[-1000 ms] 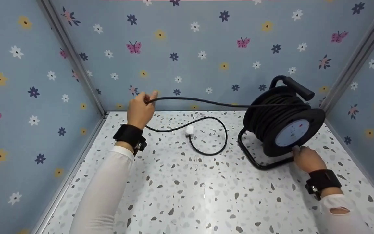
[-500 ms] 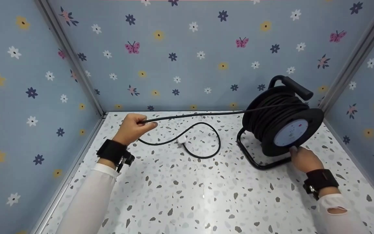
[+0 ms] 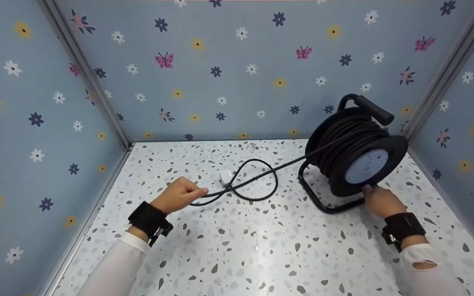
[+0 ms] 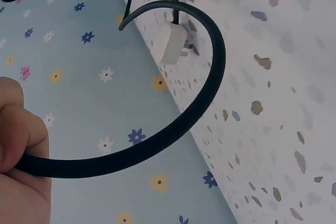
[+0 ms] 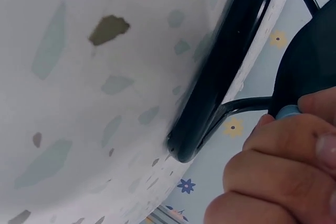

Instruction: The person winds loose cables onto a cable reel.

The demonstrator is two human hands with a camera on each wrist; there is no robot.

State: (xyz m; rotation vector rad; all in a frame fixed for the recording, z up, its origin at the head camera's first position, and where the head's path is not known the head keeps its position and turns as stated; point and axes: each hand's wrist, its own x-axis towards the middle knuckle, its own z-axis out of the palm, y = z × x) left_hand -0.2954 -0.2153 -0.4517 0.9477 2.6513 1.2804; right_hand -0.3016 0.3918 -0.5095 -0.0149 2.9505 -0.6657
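Note:
My left hand (image 3: 179,195) grips a black power cable (image 4: 152,145) low over the left part of the tabletop. From there the cable runs taut up to the cable reel (image 3: 344,148) at the right, and its loose end curls on the surface to a white plug (image 3: 225,176). At the reel's lower rim my right hand (image 3: 385,202) has its fingers curled. A bit of blue (image 5: 287,111) shows between those fingers in the right wrist view; the gripped part is mostly hidden. The reel stands on its black tube frame (image 3: 331,210).
Flowered blue panels (image 3: 237,82) close in the speckled white surface (image 3: 261,246) at the back and both sides. The reel's upper handle (image 3: 375,110) leans near the back wall. Metal rails (image 3: 84,70) line the wall corners.
My left hand has come down and toward me with the cable, so the taut stretch now slopes down from the reel. The plug has slid slightly left. My right hand stays at the reel's rim.

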